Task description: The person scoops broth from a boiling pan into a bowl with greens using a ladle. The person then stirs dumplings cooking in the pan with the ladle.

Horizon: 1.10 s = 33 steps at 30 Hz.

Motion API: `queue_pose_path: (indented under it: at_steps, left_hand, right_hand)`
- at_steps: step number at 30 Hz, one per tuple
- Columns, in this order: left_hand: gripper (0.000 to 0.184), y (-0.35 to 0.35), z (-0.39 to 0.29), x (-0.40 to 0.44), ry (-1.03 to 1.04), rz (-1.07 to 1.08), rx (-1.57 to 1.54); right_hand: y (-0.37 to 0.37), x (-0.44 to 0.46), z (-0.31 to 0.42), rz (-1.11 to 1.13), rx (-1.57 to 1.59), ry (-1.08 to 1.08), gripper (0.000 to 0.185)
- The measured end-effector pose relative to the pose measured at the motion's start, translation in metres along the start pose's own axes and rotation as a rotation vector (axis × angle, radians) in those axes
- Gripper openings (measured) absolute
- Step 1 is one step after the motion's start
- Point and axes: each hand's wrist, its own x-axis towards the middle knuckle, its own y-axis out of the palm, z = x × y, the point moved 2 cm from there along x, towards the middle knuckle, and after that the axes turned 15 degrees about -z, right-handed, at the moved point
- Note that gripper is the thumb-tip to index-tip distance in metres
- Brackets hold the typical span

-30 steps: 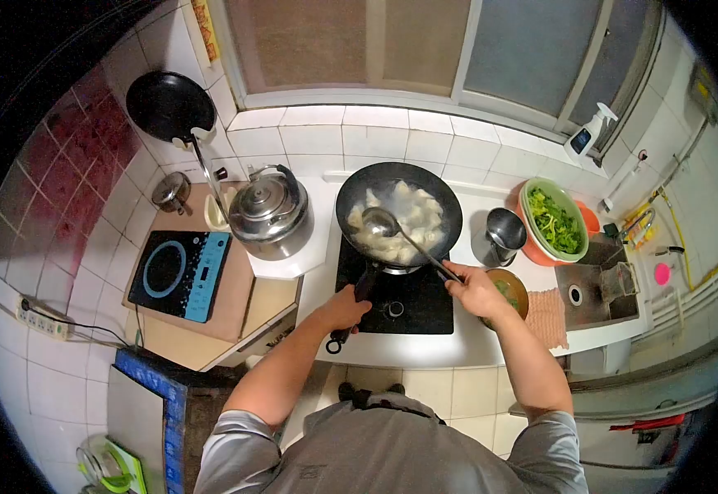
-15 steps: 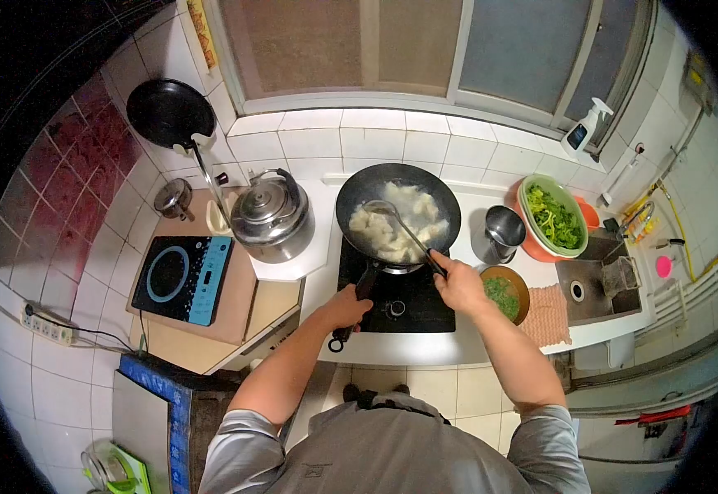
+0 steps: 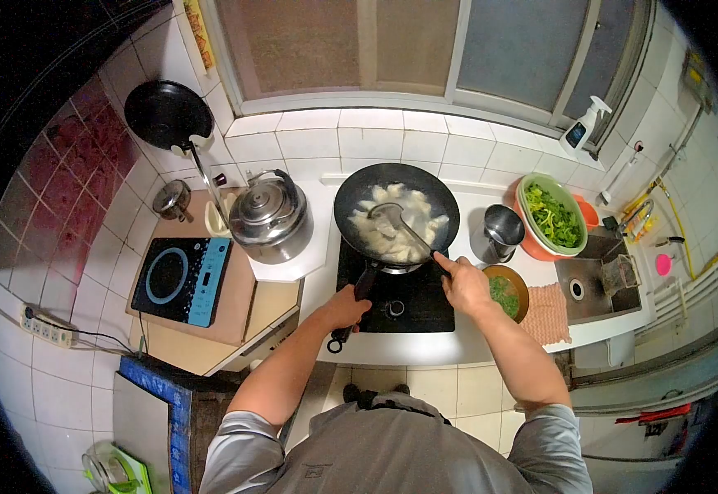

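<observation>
A black wok (image 3: 352, 183) stands on the black cooktop (image 3: 416, 309), with pale dumplings (image 3: 425, 202) in cloudy liquid inside it. My left hand (image 3: 347, 309) is closed around the wok handle (image 3: 365, 284) at the front. In my right hand (image 3: 464, 282) is the dark handle of a metal ladle (image 3: 388, 216), whose bowl lies among the dumplings near the middle of the wok. Just right of that hand sits a bowl (image 3: 522, 284) with chopped greens in liquid.
Left are a steel kettle (image 3: 270, 216) and a blue-black induction plate (image 3: 182, 280). Right stand a metal cup (image 3: 504, 230), a green basin (image 3: 583, 221) of leafy greens, a pink cloth (image 3: 546, 314) and the sink (image 3: 593, 288). A spray bottle (image 3: 584, 128) stands on the sill.
The ladle bowl has shifted through the wok, now nearer its middle, and the dumplings have spread differently. My right hand has moved slightly. My left hand stays on the wok handle.
</observation>
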Motion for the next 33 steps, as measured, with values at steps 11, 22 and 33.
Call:
queue_pose_path:
  at_steps: [11,22,33]
  left_hand:
    - [0.03,0.004,0.01,0.008,0.017,-0.013,-0.018]
    - [0.041,-0.001,0.001,-0.001,-0.012,-0.011,-0.03]
    - [0.037,-0.004,-0.004,-0.006,-0.019,-0.011,0.012]
  right_hand:
    - [0.028,0.011,0.012,0.252,0.771,0.612,0.044]
    - [0.031,0.035,-0.008,-0.025,0.417,0.34,0.048]
    - [0.063,0.064,0.007,0.098,0.53,0.35,0.048]
